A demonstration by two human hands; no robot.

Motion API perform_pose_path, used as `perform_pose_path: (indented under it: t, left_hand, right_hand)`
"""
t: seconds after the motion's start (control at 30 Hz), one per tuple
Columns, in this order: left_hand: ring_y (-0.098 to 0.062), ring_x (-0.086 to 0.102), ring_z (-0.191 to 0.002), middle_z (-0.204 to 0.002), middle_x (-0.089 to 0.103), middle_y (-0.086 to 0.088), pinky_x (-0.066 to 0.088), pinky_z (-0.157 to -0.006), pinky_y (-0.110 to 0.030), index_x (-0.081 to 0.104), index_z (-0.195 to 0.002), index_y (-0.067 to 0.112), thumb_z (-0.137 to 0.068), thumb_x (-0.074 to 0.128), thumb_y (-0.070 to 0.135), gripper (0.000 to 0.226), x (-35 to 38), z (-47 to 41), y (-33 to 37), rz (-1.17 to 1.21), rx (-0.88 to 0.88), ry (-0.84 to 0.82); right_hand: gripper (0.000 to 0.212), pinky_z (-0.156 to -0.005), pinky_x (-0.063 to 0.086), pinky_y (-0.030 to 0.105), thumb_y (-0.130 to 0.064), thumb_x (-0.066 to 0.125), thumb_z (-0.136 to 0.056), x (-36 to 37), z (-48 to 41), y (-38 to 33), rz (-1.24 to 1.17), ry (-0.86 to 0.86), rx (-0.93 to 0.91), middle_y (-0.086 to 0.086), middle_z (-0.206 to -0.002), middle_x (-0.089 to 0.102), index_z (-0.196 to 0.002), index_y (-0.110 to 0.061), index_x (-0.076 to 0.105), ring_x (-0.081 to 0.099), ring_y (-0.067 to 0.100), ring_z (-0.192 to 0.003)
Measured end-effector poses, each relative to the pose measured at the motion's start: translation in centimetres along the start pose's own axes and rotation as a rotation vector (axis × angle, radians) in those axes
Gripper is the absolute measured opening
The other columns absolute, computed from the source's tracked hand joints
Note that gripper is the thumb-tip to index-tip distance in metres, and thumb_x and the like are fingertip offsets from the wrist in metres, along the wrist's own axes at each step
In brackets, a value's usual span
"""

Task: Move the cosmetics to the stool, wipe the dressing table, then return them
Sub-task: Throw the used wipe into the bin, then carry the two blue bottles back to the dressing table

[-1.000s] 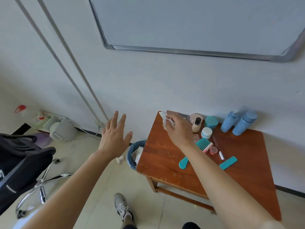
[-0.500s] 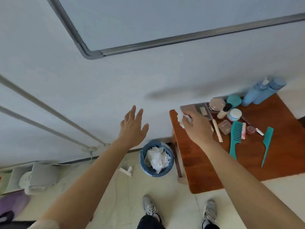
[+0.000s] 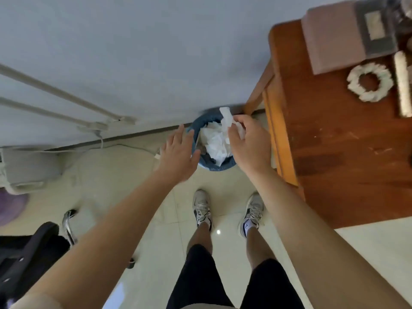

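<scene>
Head view: my right hand [image 3: 247,143] pinches a crumpled white paper tissue [image 3: 226,118] between thumb and fingers [image 3: 243,121]. Its end sticks up past them, directly above the round blue wastebasket [image 3: 213,167] stuffed with white paper. My left hand [image 3: 178,152] hovers at the basket's left rim, fingers straight and spread. The reddish-brown wooden bench [image 3: 334,141] stands just beside.

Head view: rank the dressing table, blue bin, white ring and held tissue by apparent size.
Largest: dressing table, though cropped by the frame.
Next: blue bin and white ring look alike. The bin is farther away and partly covered, so they are left unranked.
Smallest: tissue, pinched by the right hand.
</scene>
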State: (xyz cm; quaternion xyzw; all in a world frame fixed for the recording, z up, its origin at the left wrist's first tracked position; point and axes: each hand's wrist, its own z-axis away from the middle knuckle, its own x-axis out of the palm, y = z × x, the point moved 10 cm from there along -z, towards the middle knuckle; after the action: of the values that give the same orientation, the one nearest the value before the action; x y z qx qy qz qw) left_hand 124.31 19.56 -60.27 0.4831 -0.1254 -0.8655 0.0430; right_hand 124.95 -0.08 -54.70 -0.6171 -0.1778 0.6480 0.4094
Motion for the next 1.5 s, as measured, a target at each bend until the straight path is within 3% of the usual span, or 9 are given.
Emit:
perform_pose_path:
  t: [0.3, 0.4, 0.47, 0.6, 0.7, 0.83, 0.93, 1.17, 1.5]
  left_hand:
    - [-0.028, 0.003, -0.150, -0.163, -0.002, -0.010, 0.020, -0.116, -0.050, 0.011, -0.155, 0.017, -0.100, 0.043, 0.037, 0.067, 19.8, -6.2, -7.5, -0.085, -0.044, -0.175]
    - [-0.024, -0.008, -0.150, -0.163, -0.013, -0.008, 0.020, -0.117, -0.048, 0.005, -0.155, 0.016, -0.100, 0.041, 0.034, 0.068, 25.4, -8.7, -8.6, -0.134, -0.021, -0.245]
    - [-0.024, -0.014, -0.150, -0.162, -0.019, -0.008, 0.019, -0.118, -0.047, 0.001, -0.156, 0.015, -0.100, 0.039, 0.034, 0.071, 28.7, -9.8, -9.2, -0.163, -0.013, -0.302]
    - [-0.025, -0.022, -0.148, -0.158, -0.029, -0.011, 0.017, -0.120, -0.047, -0.009, -0.154, 0.010, -0.097, 0.045, 0.035, 0.082, 33.3, -9.9, -9.9, -0.201, 0.008, -0.352]
    - [-0.024, -0.022, -0.148, -0.159, -0.027, -0.010, 0.016, -0.120, -0.047, -0.006, -0.155, 0.011, -0.097, 0.045, 0.036, 0.081, 33.3, -9.8, -9.9, -0.178, 0.019, -0.343]
    - [-0.031, -0.018, -0.148, -0.161, -0.018, -0.013, 0.009, -0.121, -0.050, -0.003, -0.156, 0.013, -0.099, 0.041, 0.040, 0.076, 29.2, -8.7, -9.6, -0.184, -0.016, -0.292]
    - [-0.034, -0.013, -0.149, -0.162, -0.013, -0.016, 0.004, -0.121, -0.052, -0.002, -0.156, 0.012, -0.100, 0.036, 0.042, 0.074, 21.5, -6.8, -8.2, -0.148, 0.011, -0.033]
    - [-0.035, -0.002, -0.150, -0.162, -0.002, -0.019, 0.012, -0.118, -0.056, 0.015, -0.154, 0.004, -0.102, 0.031, 0.043, 0.068, -0.3, 0.0, -4.3, 0.050, 0.010, 0.389]
    - [-0.038, 0.000, -0.149, -0.161, 0.003, -0.024, 0.015, -0.117, -0.058, 0.017, -0.154, 0.004, -0.103, 0.033, 0.041, 0.066, -22.6, 9.6, 9.1, 0.053, 0.406, 0.624]
  right_hand:
    - [0.029, -0.073, 0.033, -0.005, -0.023, 0.052, -0.099, 14.7, -2.3, 14.7, 0.036, -0.009, 0.108, 0.004, -0.122, 0.064, -0.124, -0.014, 0.063, 0.058, 0.016, -0.110]
    - [0.031, -0.094, 0.045, 0.021, -0.023, 0.049, -0.100, 19.0, -3.7, 17.6, 0.215, -0.043, -0.031, 0.008, -0.132, 0.056, -0.128, -0.014, 0.060, 0.052, 0.023, -0.122]
    - [0.041, -0.110, 0.038, 0.042, -0.028, 0.043, -0.104, 22.9, -3.9, 19.9, 0.465, -0.194, -0.120, 0.012, -0.150, 0.041, -0.142, -0.016, 0.049, 0.036, 0.029, -0.139]
    - [0.060, -0.123, 0.006, 0.051, -0.044, 0.028, -0.106, 30.6, -1.3, 28.5, 0.833, -0.714, -0.064, 0.008, -0.166, -0.005, -0.158, -0.018, 0.011, -0.006, 0.036, -0.151]
    - [0.060, -0.123, 0.007, 0.050, -0.042, 0.031, -0.106, 30.8, -0.5, 30.0, 0.748, -0.745, 0.017, 0.010, -0.165, -0.006, -0.157, -0.017, 0.013, -0.005, 0.037, -0.151]
    - [0.062, -0.118, 0.022, 0.050, -0.034, 0.048, -0.101, 26.0, -0.8, 24.8, 0.649, -0.434, -0.054, 0.017, -0.164, 0.002, -0.155, -0.018, 0.022, 0.009, 0.036, -0.151]
    - [0.058, -0.116, 0.030, 0.047, -0.033, 0.050, -0.100, 20.3, -1.1, 18.9, 0.554, -0.205, -0.110, 0.020, -0.163, 0.012, -0.151, -0.013, 0.031, 0.021, 0.036, -0.148]
    - [0.050, -0.116, 0.030, 0.041, -0.034, 0.041, -0.104, 8.1, 0.0, 4.4, 0.468, -0.185, -0.154, 0.018, -0.161, 0.021, -0.148, -0.012, 0.039, 0.027, 0.032, -0.145]
    - [0.045, -0.117, 0.030, 0.044, -0.032, 0.043, -0.104, -13.0, 3.4, -14.0, 0.498, 0.074, -0.388, 0.018, -0.157, 0.030, -0.144, -0.010, 0.046, 0.029, 0.031, -0.145]
